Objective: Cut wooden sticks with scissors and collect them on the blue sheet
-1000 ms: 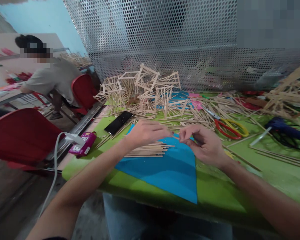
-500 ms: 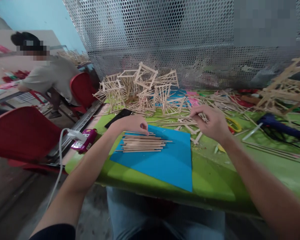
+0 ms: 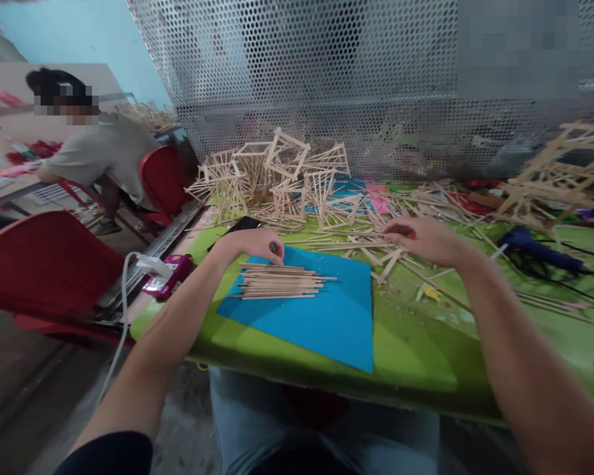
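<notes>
My left hand (image 3: 255, 244) rests with curled fingers at the far edge of a neat bundle of thin wooden sticks (image 3: 282, 284), fingertips touching it. The bundle lies on a blue sheet (image 3: 327, 323) on the green table (image 3: 416, 363). My right hand (image 3: 420, 239) reaches forward, palm down, over scattered loose sticks (image 3: 356, 245). Its fingers are bent onto them; a bit of red shows at the fingertips, and what they grip is hidden.
Glued stick frames (image 3: 277, 171) are heaped before a perforated metal screen (image 3: 327, 66). A blue glue gun (image 3: 534, 247), a larger stick structure (image 3: 554, 178), a black phone (image 3: 242, 224) and a pink power strip (image 3: 171, 277) surround the work. A person (image 3: 103, 152) sits left beyond red chairs (image 3: 44, 264).
My hands, together over the blue sheet a second ago, have parted. The left went down to the stick bundle; the right reached forward and right onto the loose sticks, covering the scissors.
</notes>
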Action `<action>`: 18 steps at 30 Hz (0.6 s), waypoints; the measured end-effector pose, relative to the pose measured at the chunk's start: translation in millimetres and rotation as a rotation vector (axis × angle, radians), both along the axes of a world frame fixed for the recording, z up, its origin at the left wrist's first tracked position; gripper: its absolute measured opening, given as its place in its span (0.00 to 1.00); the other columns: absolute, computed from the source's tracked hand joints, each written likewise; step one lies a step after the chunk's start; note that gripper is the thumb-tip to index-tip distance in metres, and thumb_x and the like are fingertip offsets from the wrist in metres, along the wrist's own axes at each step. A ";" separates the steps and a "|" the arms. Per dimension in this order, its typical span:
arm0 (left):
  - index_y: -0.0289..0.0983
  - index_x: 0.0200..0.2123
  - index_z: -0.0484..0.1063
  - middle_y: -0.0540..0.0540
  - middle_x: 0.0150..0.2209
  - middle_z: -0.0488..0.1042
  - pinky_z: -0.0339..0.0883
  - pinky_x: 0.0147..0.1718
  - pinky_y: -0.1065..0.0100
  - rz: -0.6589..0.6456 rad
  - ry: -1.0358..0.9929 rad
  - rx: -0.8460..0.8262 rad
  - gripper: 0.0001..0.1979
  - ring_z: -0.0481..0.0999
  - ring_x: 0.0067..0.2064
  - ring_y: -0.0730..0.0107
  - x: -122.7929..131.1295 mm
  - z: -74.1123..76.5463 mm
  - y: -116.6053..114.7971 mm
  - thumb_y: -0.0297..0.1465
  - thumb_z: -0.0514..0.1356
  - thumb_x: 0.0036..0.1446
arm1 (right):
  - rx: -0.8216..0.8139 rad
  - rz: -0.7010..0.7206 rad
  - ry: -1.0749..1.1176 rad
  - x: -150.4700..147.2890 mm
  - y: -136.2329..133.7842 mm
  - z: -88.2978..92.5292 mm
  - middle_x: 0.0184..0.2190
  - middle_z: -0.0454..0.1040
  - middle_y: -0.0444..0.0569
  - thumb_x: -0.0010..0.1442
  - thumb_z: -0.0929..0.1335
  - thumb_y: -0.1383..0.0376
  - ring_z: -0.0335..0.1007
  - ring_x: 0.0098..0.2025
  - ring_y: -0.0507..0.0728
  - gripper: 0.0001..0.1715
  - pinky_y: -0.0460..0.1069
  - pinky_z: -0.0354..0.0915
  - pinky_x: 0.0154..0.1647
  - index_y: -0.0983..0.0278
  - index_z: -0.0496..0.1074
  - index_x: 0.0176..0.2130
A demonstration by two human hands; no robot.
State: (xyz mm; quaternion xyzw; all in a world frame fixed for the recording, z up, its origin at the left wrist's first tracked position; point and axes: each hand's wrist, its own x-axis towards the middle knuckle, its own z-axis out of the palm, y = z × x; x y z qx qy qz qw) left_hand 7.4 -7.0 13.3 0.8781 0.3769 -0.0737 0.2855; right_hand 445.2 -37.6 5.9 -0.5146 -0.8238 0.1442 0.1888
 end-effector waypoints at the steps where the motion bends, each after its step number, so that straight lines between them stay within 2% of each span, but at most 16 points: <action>1: 0.43 0.39 0.84 0.49 0.38 0.85 0.63 0.33 0.71 0.004 0.004 0.001 0.14 0.80 0.38 0.67 0.8 0.2 -1.2 0.45 0.67 0.56 | -0.018 -0.016 -0.004 7.6 1.8 0.3 0.42 0.84 0.52 0.67 0.69 0.53 0.77 0.39 0.59 0.17 0.53 0.67 0.42 0.60 0.79 0.48; 4: 0.43 0.38 0.84 0.49 0.38 0.84 0.62 0.32 0.71 0.014 0.024 0.002 0.12 0.79 0.37 0.68 4.2 1.0 -5.3 0.42 0.66 0.56 | 0.000 -0.063 -0.021 25.2 5.1 2.2 0.44 0.83 0.58 0.68 0.68 0.57 0.76 0.41 0.59 0.16 0.53 0.66 0.44 0.64 0.78 0.49; 7: 0.42 0.36 0.83 0.49 0.36 0.84 0.62 0.31 0.71 0.021 0.038 0.007 0.11 0.78 0.34 0.69 8.4 0.8 -8.8 0.39 0.63 0.56 | 0.037 -0.105 -0.038 31.8 5.6 4.2 0.44 0.83 0.59 0.68 0.68 0.58 0.76 0.41 0.59 0.15 0.54 0.65 0.45 0.64 0.79 0.47; 13: 0.40 0.36 0.82 0.46 0.36 0.83 0.62 0.31 0.69 0.004 0.014 0.017 0.10 0.77 0.34 0.68 15.2 -4.6 -10.8 0.36 0.62 0.55 | -0.052 -0.103 0.005 33.3 9.7 -1.9 0.42 0.83 0.57 0.66 0.69 0.59 0.76 0.41 0.59 0.15 0.53 0.66 0.46 0.64 0.78 0.48; 18: 0.39 0.37 0.82 0.45 0.36 0.83 0.63 0.33 0.68 -0.004 0.025 0.052 0.12 0.77 0.35 0.67 18.8 -7.2 -12.0 0.39 0.62 0.56 | -0.086 -0.060 -0.018 18.1 4.1 -0.5 0.38 0.83 0.53 0.67 0.68 0.53 0.74 0.37 0.57 0.20 0.52 0.65 0.42 0.63 0.78 0.50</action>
